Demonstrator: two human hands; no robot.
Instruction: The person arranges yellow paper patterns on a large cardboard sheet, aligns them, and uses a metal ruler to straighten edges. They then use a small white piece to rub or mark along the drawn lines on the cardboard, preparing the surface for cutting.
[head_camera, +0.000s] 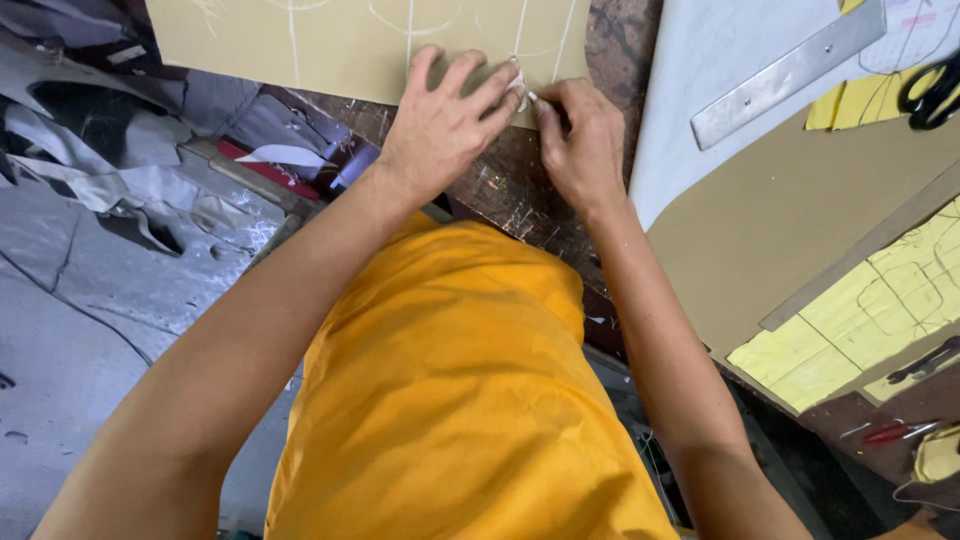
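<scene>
The left hand (440, 125) lies flat, palm down and fingers spread, on the lower edge of a tan sheet of board marked with pale drawn lines and curves (340, 40). Its fingertips press on the sheet just beside a small white piece, perhaps chalk (520, 92), though it is too small to tell surely. The right hand (580, 140) is curled, its thumb and forefinger pinched on that small white piece, which touches the tan sheet at one of the pale lines. The two hands meet there, fingertips almost touching.

The tan sheet rests at the near edge of a dark, scratched wooden bench (520, 195), directly ahead of the person, whose orange garment (450, 400) fills the lower middle of the view.

To the right, on the bench, a pale grey sheet (720, 70) carries a flat metal ruler (790, 70) lying aslant. Beside it is a large brown cardboard piece (780, 230), with a pair of black-handled scissors (932, 92) at the far right edge on yellow paper. Lower right lies a yellow sheet with drawn outlines (860, 330), partly under a brown strip.

To the left, below the bench, grey scraps of material (120, 180) are heaped on the floor.
</scene>
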